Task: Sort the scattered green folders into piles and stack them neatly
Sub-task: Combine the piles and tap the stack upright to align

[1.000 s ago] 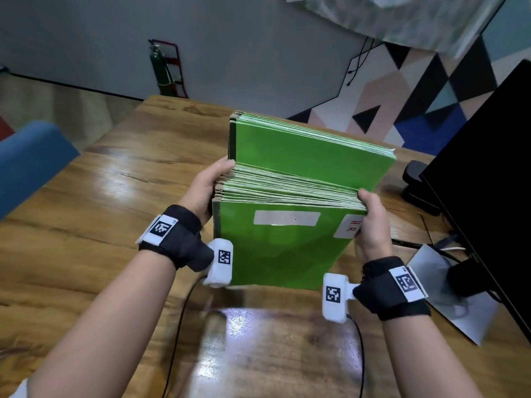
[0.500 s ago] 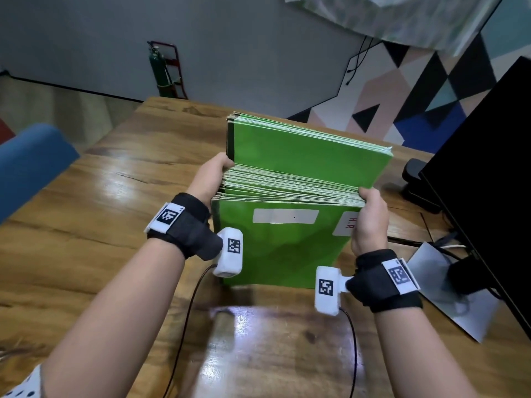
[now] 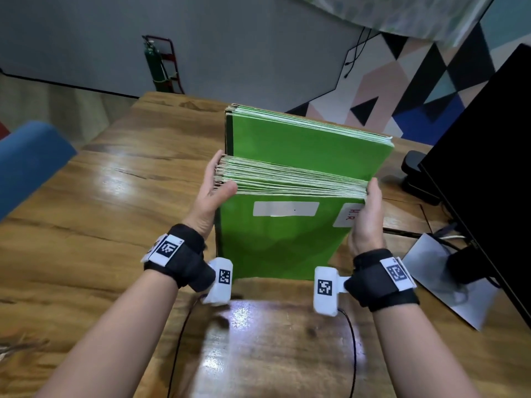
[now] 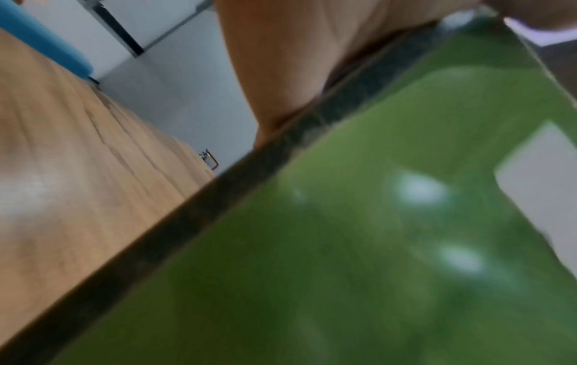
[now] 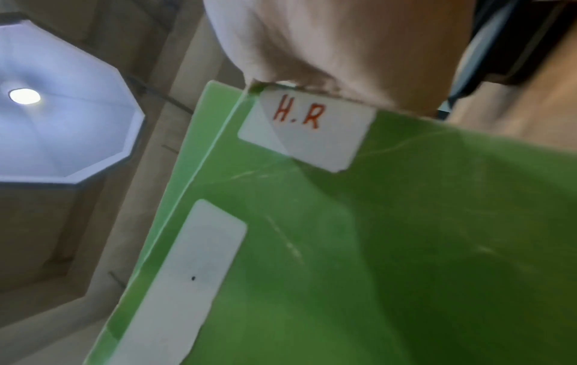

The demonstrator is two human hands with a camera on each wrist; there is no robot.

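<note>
A thick stack of green folders (image 3: 281, 248) stands on edge on the wooden table (image 3: 115, 225), between my two hands. The back batch (image 3: 301, 145) rises higher than the front batch. The front cover carries a blank white label (image 3: 286, 208) and a corner label reading "H.R" (image 3: 349, 215) (image 5: 306, 131). My left hand (image 3: 212, 191) presses flat against the stack's left edges, fingers straight, thumb lying on the front cover. My right hand (image 3: 367, 214) holds the right edge, with its thumb on the front near the "H.R" label. The left wrist view shows the cover (image 4: 343, 271) blurred.
A black monitor (image 3: 488, 168) stands at the right, with a grey sheet (image 3: 448, 285) and cables at its foot and a black device (image 3: 413, 173) behind. A blue chair (image 3: 28, 159) is at the left edge. Bare tabletop lies left of the stack and in front of it.
My left hand has slid from curling round the stack's upper left corner to lying flat along its left edges. The stack has shifted slightly; the right hand keeps its place.
</note>
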